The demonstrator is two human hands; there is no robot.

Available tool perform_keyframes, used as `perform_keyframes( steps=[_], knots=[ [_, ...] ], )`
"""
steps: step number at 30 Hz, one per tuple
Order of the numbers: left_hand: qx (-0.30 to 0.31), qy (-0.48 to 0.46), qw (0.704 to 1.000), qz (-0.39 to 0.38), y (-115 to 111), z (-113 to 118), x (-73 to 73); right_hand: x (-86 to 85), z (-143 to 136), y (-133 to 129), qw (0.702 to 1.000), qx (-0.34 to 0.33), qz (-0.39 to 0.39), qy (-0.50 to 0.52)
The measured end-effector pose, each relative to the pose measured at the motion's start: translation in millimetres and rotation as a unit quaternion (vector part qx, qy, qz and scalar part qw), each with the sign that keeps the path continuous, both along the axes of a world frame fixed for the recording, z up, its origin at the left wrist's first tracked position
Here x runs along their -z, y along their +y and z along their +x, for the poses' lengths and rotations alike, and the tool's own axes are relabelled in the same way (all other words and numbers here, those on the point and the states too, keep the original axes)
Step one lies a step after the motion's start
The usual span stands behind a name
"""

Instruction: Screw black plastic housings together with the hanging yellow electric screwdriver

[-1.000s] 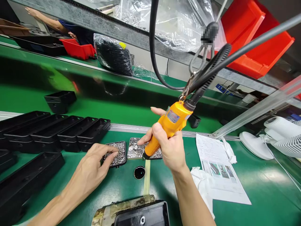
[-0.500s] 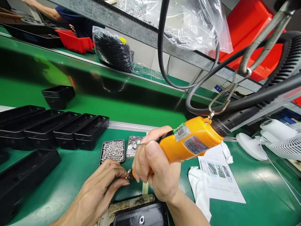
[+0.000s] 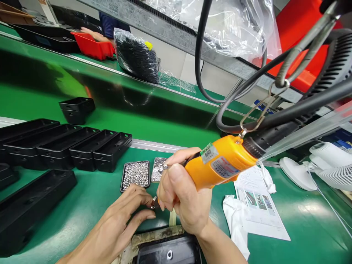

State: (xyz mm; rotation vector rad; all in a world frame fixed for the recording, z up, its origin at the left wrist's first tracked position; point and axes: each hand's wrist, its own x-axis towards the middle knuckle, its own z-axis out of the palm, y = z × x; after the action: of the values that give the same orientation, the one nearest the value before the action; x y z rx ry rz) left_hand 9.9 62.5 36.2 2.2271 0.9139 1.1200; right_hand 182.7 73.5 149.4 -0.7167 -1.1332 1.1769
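Note:
My right hand point(image 3: 184, 198) is wrapped round an orange electric screwdriver point(image 3: 220, 161), which hangs from a metal hook and points down to the left. At its tip sits a small shiny screw point(image 3: 154, 202). My left hand point(image 3: 121, 216) is just left of that tip, thumb and forefinger apart, the forefinger close to the screw. Whether it touches the screw I cannot tell. Beyond it lie a tray of small metal screws point(image 3: 135, 175) and a tray of washers point(image 3: 157, 170), partly hidden by my right hand. Below both hands, a black housing point(image 3: 181, 251) with a light ring rests in a worn fixture point(image 3: 154, 234).
Several black housings point(image 3: 82, 146) stand in a row on the left, with one longer housing point(image 3: 35, 205) nearer me. A white cloth point(image 3: 235, 220), printed sheets point(image 3: 261, 205) and a white fan point(image 3: 299, 172) are on the right. Cables point(image 3: 220, 113) loop overhead. Behind the partition a person's arm point(image 3: 93, 35) shows.
My left thumb and forefinger have parted from their pinch at the screw, which stays on the screwdriver tip. The view has shifted slightly. The other person's arm has moved to the red bin.

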Motion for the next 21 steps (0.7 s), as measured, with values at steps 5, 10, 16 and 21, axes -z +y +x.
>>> perform_keyframes(
  steps=[5,10,16,21],
  knots=[
    [-0.002,-0.01,1.0,-0.023,-3.1,-1.3,5.6,-3.6,-1.3,-0.8,0.997,-0.022,0.014,0.069],
    [-0.001,-0.012,0.999,-0.033,-4.7,-0.4,7.4,-3.4,-3.3,-1.8,0.997,-0.028,0.01,0.07],
    [-0.02,-0.002,0.998,-0.052,-2.5,-6.0,-0.7,-1.1,1.2,-1.8,0.998,-0.019,0.017,0.065],
    [-0.058,0.013,0.997,-0.038,-30.0,-18.9,1.8,12.4,10.1,2.4,0.999,0.012,0.002,0.03]
  ],
)
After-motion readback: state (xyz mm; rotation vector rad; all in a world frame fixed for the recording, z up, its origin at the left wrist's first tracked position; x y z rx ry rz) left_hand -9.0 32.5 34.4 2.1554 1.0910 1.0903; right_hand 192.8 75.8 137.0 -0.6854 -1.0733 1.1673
